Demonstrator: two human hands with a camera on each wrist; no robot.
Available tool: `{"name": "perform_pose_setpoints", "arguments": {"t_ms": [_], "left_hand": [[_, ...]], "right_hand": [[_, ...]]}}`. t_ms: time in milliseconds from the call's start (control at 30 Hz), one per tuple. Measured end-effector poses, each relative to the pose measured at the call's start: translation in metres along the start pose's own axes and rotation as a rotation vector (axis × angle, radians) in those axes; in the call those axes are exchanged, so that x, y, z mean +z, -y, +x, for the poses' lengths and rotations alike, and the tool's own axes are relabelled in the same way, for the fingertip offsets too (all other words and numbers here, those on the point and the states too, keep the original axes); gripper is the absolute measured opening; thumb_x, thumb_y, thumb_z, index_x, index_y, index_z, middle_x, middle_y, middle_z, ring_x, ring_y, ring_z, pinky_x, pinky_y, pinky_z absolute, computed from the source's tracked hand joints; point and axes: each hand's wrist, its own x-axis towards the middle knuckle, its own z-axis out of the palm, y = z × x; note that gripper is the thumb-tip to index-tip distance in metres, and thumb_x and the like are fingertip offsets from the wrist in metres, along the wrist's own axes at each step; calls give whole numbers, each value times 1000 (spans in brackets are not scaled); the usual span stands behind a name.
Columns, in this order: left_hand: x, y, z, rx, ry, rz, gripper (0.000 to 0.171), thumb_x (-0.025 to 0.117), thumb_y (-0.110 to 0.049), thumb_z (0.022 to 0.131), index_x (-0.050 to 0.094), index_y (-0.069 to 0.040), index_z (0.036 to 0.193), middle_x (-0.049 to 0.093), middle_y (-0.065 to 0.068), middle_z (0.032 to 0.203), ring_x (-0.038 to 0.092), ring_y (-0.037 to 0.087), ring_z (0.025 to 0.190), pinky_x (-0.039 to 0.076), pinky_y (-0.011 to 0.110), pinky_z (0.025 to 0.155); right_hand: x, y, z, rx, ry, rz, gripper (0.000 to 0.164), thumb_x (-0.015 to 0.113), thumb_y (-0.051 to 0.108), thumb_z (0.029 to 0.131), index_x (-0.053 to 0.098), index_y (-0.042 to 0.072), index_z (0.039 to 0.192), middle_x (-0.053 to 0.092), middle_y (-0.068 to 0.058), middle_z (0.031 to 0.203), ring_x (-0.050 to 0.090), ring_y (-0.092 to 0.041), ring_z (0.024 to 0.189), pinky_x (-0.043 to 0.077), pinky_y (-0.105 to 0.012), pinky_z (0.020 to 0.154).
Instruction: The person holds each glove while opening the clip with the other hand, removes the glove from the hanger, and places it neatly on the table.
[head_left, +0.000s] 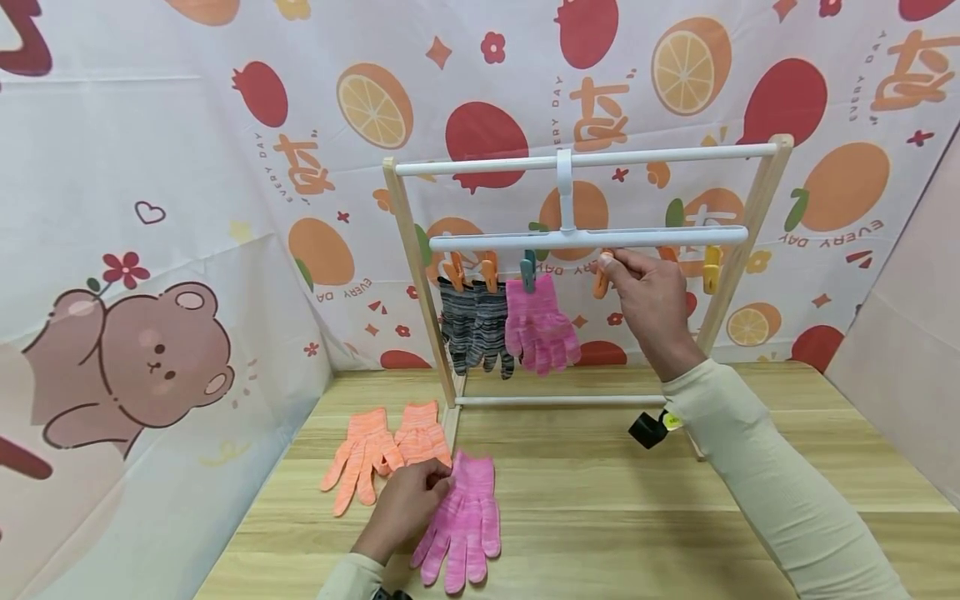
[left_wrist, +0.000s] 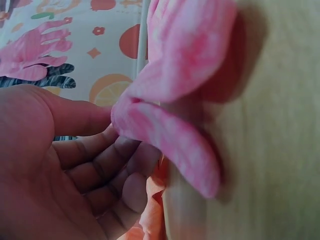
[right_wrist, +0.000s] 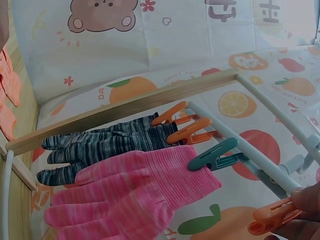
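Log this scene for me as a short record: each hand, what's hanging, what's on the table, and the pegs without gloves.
Left hand: pinches loose pink glove
Right hand: holds orange peg below hanger
Hanging: two striped gloves, hung pink glove under teal peg
Table: loose pink glove, two orange gloves
Gloveless pegs: held one, yellow peg, another orange, partly hidden

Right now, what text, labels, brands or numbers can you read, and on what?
"EVERY DAY": fruit-print backdrop, repeated.
Stylised orange characters, same backdrop: can't read reliably.
Yellow sticker beside the right sleeve: too small to read.
Dark characters on the bear-print backdrop: cut off, unreadable.
No brand or number legible.
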Motion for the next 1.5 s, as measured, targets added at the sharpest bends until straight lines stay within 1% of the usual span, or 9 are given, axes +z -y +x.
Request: {"name": "perform_pose_setpoints", "arguments": {"t_ms": [233, 433, 533, 767, 933, 1033, 1133, 1267, 1500], "left_hand": [[-1, -1, 1, -24, -32, 70, 6, 68, -16, 95, 73, -14, 96, 63, -8, 77, 54, 8, 68, 45, 32, 62], [-6, -5, 5, -12, -45, 76, 6, 67, -15, 96, 73, -14, 96, 64, -8, 78, 54, 8, 67, 46, 32, 62], [-11, -11, 10, -5, -57, 72, 7, 67, -14, 97, 73, -13, 97, 64, -7, 78, 53, 8, 66, 45, 32, 61], [-28, -40, 35, 65, -101, 36, 8, 65, -15, 100, 73, -14, 101, 64, -4, 78, 51, 10, 63, 43, 33, 59], [-39, -67, 58, 110, -159, 27, 9, 66, -18, 100, 73, -14, 103, 64, -5, 79, 54, 12, 68, 46, 35, 64], [-44, -82, 70, 123, -189, 21, 13, 65, -21, 100, 73, -13, 109, 65, -5, 85, 58, 13, 75, 49, 38, 69], [-45, -94, 82, 147, -211, -9, 18, 64, -21, 101, 72, -10, 113, 67, -2, 93, 61, 16, 82, 51, 41, 74], [-48, -110, 96, 166, -238, -55, 23, 63, -22, 102, 69, -7, 118, 67, 3, 102, 63, 21, 92, 52, 44, 80], [-49, -135, 119, 179, -285, -83, 25, 61, -22, 102, 65, -6, 122, 67, 8, 113, 63, 24, 103, 50, 44, 89]], "right_hand": [[0, 0, -1, 7, -4, -8, 33, 66, 30, 101, 73, 8, 125, 74, -16, 105, 50, -19, 84, 34, -29, 63], [1, 0, -1, 8, 0, 9, 34, 65, 27, 101, 71, 8, 128, 74, -16, 110, 56, -24, 92, 36, -26, 65], [1, 1, -1, 10, 0, 4, 34, 65, 27, 101, 71, 8, 129, 74, -13, 112, 58, -23, 93, 38, -24, 65], [1, 1, -1, 17, 14, -6, 37, 66, 28, 101, 69, 7, 131, 74, -13, 114, 60, -17, 94, 43, -24, 71], [1, -2, -1, 11, 29, 3, 39, 68, 30, 99, 68, 9, 132, 75, -12, 109, 56, -17, 83, 32, -26, 56], [2, -3, -1, 8, 35, 1, 40, 69, 30, 99, 68, 10, 133, 76, -12, 107, 53, -15, 78, 28, -26, 52], [2, -5, 0, 12, 40, -5, 42, 70, 31, 98, 67, 10, 134, 75, -11, 109, 53, -14, 75, 29, -23, 49], [2, -6, 0, 15, 52, -5, 45, 71, 33, 97, 66, 9, 135, 75, -11, 111, 57, -14, 78, 34, -21, 49], [0, -7, 1, 26, 88, 31, 46, 73, 32, 96, 66, 10, 135, 74, -11, 114, 65, -20, 93, 44, -19, 61]]}}
